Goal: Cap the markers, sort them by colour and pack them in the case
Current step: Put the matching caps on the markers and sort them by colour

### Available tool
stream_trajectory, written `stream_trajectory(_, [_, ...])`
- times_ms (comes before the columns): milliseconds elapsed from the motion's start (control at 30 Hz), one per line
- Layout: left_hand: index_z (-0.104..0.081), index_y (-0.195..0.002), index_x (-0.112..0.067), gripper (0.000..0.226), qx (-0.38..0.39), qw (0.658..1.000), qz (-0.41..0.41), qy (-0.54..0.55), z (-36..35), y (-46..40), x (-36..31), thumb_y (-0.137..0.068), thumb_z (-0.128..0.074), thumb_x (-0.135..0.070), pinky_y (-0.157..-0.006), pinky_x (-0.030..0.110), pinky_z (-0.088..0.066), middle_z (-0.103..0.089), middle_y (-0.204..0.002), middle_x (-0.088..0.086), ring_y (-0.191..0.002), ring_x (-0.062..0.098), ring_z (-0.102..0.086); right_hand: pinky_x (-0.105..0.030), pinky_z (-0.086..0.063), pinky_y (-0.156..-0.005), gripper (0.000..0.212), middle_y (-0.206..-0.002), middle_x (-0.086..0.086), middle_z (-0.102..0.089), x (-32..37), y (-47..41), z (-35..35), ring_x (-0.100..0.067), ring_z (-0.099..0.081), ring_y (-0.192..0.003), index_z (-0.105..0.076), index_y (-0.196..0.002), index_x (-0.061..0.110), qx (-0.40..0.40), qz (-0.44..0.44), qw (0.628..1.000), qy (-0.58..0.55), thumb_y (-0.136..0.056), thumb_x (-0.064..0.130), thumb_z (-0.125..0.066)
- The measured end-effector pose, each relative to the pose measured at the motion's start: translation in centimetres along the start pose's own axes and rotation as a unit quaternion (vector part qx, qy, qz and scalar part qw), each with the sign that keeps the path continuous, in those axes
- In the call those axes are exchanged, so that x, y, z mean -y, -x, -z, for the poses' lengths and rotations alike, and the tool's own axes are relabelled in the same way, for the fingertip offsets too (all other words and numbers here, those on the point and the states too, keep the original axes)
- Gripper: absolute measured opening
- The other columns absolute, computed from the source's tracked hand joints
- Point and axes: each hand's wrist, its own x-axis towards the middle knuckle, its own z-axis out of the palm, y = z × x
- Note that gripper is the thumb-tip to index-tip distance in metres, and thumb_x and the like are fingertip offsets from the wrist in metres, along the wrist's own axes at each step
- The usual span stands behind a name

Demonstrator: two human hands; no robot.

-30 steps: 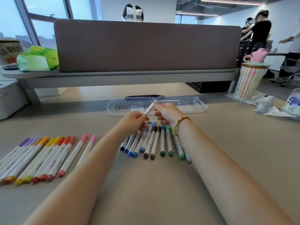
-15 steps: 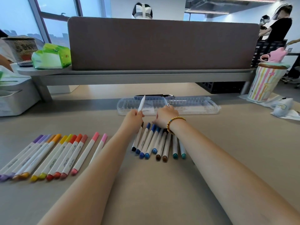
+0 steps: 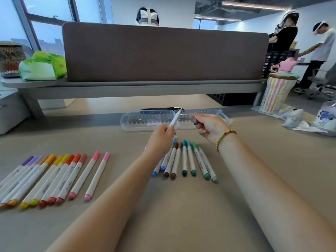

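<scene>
Desk (image 3: 163, 215): blue markers (image 3: 160, 167) arm-hidden

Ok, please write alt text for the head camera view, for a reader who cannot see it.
Over a beige desk, the left hand holds a white marker upright and the right hand pinches a small dark cap. Behind them lies an open clear case; on the desk lie a cool-coloured marker row and, left, a warm-coloured row.
</scene>
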Motion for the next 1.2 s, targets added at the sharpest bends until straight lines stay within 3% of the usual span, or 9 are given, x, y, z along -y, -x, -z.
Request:
stream_trajectory(100, [-0.061,-0.099,0.001,0.038,0.044,0.997,-0.037,-0.057,-1.9,1.4,-1.0,-0.099,-0.037,-0.029,-0.047,0.024,-0.028,-0.046,-0.061,-0.005,-0.048,0.009,-0.035,-0.011,-0.029,-0.033,0.025,-0.07,-0.002,-0.051,-0.4,1.3,2.9,-0.005,-0.038,-0.054,-0.062,-0.081,0.005,-0.009,-0.004,0.997,-0.071,-0.098,0.011,-0.045])
stream_trajectory(367, [-0.061,-0.095,-0.008,0.036,0.1,0.983,-0.055,-0.142,-3.1,2.6,-0.9,-0.098,-0.039,-0.036,-0.046,0.023,-0.029,-0.043,-0.059,-0.004,-0.047,0.009,-0.035,-0.011,-0.031,-0.034,0.022,-0.071,-0.001,-0.06,-1.8,2.2,5.5,-0.003,-0.045,-0.051,-0.063,-0.081,0.009,-0.04,-0.005,0.989,-0.145,-0.097,0.012,-0.047])
stream_trajectory(600, [-0.06,-0.087,-0.013,0.034,0.105,0.982,-0.052,-0.149,-3.0,2.2,-0.6,-0.099,-0.038,-0.037,-0.049,0.024,-0.03,-0.043,-0.059,-0.003,-0.049,0.01,-0.036,-0.012,-0.031,-0.035,0.023,-0.07,-0.001,-0.062,-2.2,2.3,5.3,-0.007,-0.042,-0.058,-0.063,-0.083,0.008,-0.036,-0.002,0.992,-0.123,-0.097,0.011,-0.046])
stream_trajectory(800, [-0.057,-0.082,-0.017,0.032,0.101,0.984,-0.046,-0.136,-2.7,2.2,-0.8,-0.099,-0.037,-0.035,-0.046,0.022,-0.029,-0.041,-0.059,-0.003,-0.047,0.009,-0.034,-0.021,-0.05,-0.049,0.017,-0.077,-0.004,-0.064,-1.9,2.5,5.3,-0.013,-0.061,-0.068,-0.051,-0.088,0.013,-0.106,0.009,0.992,-0.062,-0.1,0.017,-0.041])
stream_trajectory(967, [-0.061,-0.088,-0.014,0.034,0.096,0.986,-0.044,-0.129,-2.2,1.9,-0.6,-0.099,-0.037,-0.035,-0.047,0.021,-0.03,-0.043,-0.06,-0.004,-0.047,0.009,-0.035,-0.018,-0.035,-0.045,0.013,-0.068,0.0,-0.048,-2.3,2.2,5.4,-0.009,-0.042,-0.055,-0.049,-0.091,0.016,-0.074,-0.006,0.993,0.095,-0.099,0.026,-0.045])
stream_trajectory(1100, [-0.06,-0.085,-0.015,0.033,0.107,0.985,-0.039,-0.126,-2.1,1.8,-0.6,-0.099,-0.039,-0.036,-0.045,0.021,-0.03,-0.043,-0.059,-0.003,-0.045,0.009,-0.033,-0.017,-0.027,-0.042,0.026,-0.062,0.003,-0.04,-2.2,2.6,5.2,-0.008,-0.034,-0.053,-0.06,-0.083,0.012,-0.021,0.022,0.998,0.06,-0.1,0.024,-0.043])
stream_trajectory(1200, [-0.06,-0.084,-0.016,0.033,0.119,0.983,-0.043,-0.132,-2.1,1.9,-0.8,-0.098,-0.039,-0.036,-0.043,0.019,-0.029,-0.041,-0.056,-0.004,-0.043,0.008,-0.031,-0.016,-0.024,-0.04,0.024,-0.061,0.002,-0.037,-1.8,2.9,5.3,-0.007,-0.031,-0.049,-0.054,-0.08,0.01,-0.014,0.028,0.999,0.018,-0.098,0.023,-0.046])
